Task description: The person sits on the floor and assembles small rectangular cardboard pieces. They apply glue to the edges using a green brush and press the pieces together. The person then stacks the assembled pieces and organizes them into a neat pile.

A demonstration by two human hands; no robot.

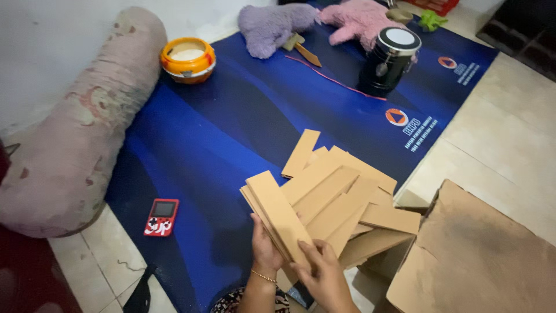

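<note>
My left hand [263, 246] and my right hand [324, 272] both grip a small stack of tan cardboard strips [275, 208], held tilted just above a blue mat [231, 127]. The left hand holds the stack's near left edge; the right hand's fingers press on its near end. Right beside the stack, a loose pile of several more cardboard strips [347, 203] lies fanned out on the mat's near right part.
A large cardboard sheet [480, 255] lies at the near right on the tiled floor. A red handheld game [161, 217], an orange bowl [187, 59], a black canister [389, 61], plush toys [324, 23] and a long bolster pillow [75, 122] surround the mat.
</note>
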